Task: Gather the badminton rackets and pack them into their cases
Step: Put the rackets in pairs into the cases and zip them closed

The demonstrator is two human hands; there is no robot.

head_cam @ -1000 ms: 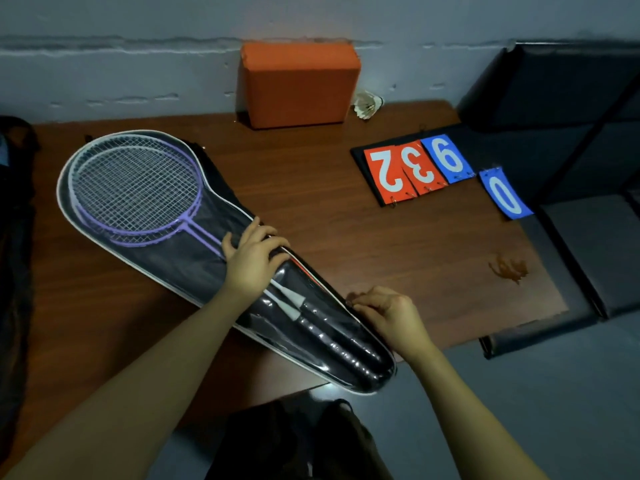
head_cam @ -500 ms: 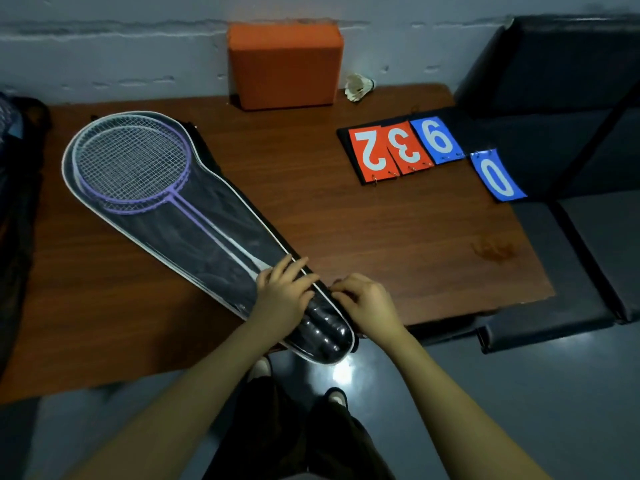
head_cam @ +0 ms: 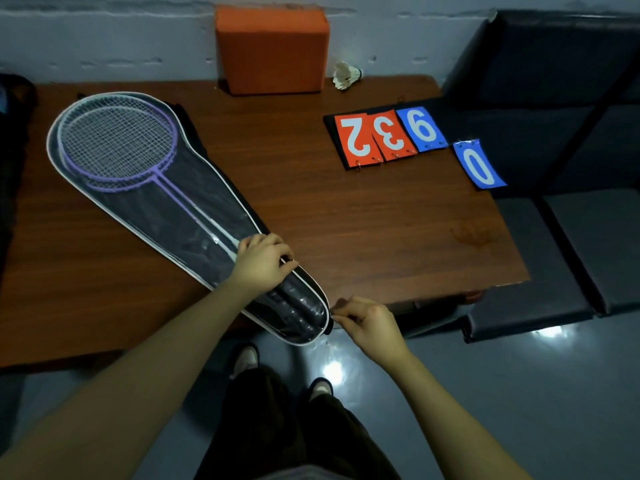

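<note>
Wooden surface [head_cam: 346,220] holds a clear case [head_cam: 194,216] with rackets [head_cam: 117,143] inside, lying from the far left corner over the near edge. Left hand [head_cam: 261,263] grips the case; right hand [head_cam: 367,322] fingers pinch its end.

Glossy clear plastic case [head_cam: 194,216], wood-grain table [head_cam: 363,230], shiny smooth floor [head_cam: 485,393], matt orange block [head_cam: 272,50]

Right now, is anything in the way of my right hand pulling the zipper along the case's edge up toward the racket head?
Only your own left hand: it grips the case at that edge, just ahead of the right hand pinching at the handle end. Beyond it, nothing visible lies along the edge.
</note>
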